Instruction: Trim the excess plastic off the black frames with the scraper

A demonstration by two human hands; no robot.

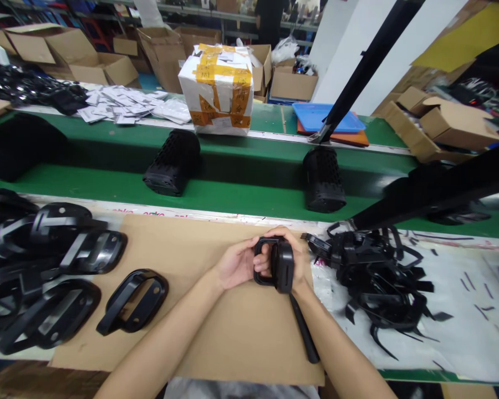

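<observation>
A black plastic handle piece (283, 267), with a rounded loop frame and a thicker slotted side, is held up between my two hands above the cardboard sheet. My left hand (242, 263) grips the loop's left edge with thumb and fingers. Wrapped round the far and right side is my right hand (296, 252), with some fingertips showing through the loop. A slim black rod-like tool (304, 330) slants below the piece beside my right forearm; whether it touches the hand I cannot tell. A similar black handle piece (133, 300) lies on the cardboard to the left.
More black handle pieces (50, 316) are heaped at left. Black strips and trimmings (382, 277) pile up at right. Behind runs a green conveyor (241, 191) bearing black perforated units (325, 180). A taped box (218, 91) and blue tray (328, 117) stand beyond; a black post (357, 77) rises at right.
</observation>
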